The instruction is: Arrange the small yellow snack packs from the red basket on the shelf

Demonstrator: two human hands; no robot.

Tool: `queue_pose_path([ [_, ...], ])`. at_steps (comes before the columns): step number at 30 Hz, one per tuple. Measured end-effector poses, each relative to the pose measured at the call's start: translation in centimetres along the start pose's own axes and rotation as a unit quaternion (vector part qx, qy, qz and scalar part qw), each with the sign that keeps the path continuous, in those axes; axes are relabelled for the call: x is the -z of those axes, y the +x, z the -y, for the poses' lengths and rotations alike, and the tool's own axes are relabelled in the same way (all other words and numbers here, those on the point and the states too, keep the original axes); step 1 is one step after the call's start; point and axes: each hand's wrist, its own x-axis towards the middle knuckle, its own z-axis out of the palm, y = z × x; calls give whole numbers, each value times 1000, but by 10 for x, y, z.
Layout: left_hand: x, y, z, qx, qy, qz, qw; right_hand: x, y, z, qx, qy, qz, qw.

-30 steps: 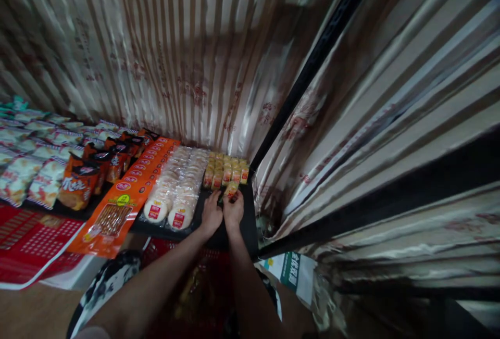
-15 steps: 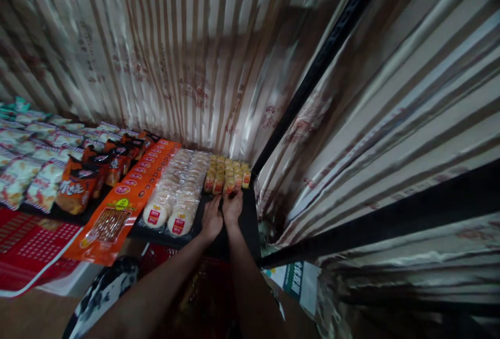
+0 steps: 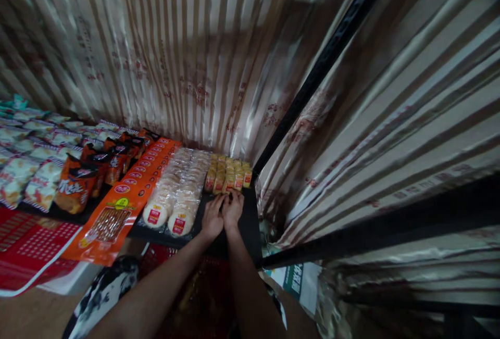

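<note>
Small yellow wrapped snack packs (image 3: 219, 181) with red labels stand in tight rows at the right end of the black shelf (image 3: 250, 224). My right hand (image 3: 233, 209) is at the front of these rows, its fingertips bent against the nearest packs. Beside it, touching it, my left hand (image 3: 213, 216) lies low over the shelf with fingers stretched forward, tips close to the same front row. Neither hand appears to hold a pack, though the fingertips are dim. To the left lie two columns of round white biscuits in clear wrap (image 3: 180, 223), with red labels.
Left of the biscuits are long orange snack bags (image 3: 111, 219), black-and-orange bags (image 3: 76, 185) and white snack bags (image 3: 42, 183). A red basket (image 3: 35, 245) sits below. A black post (image 3: 312, 76) rises at the shelf's right corner, before striped curtains (image 3: 203, 58).
The front pack by my right hand has moved back into line with its row. My right hand's fingers have shifted slightly, and both hands have come closer together.
</note>
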Motion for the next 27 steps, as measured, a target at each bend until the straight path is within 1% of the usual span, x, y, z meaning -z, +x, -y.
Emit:
queue_pose_path([
  [5,0,0,-1,1,9,-6,1000,-2,0,-2,-7,-7,8,1000],
  [8,1,-1,-2,6,8,-6,1000,-1,0,-4,2,-3,13,1000],
  [11,1,-3,-3,12,6,-12,1000,0,-1,-5,8,-1,10,1000],
  [16,2,-5,-5,5,3,-24,1000,1,-6,-8,23,31,-2,999],
  [19,3,-7,-8,3,-4,-22,1000,3,-8,-8,26,27,-7,999],
  [23,10,-13,-16,3,-13,-16,1000,11,-14,-2,25,14,7,1000],
  [27,19,-28,-21,1,9,-12,1000,24,-27,9,6,14,35,999],
])
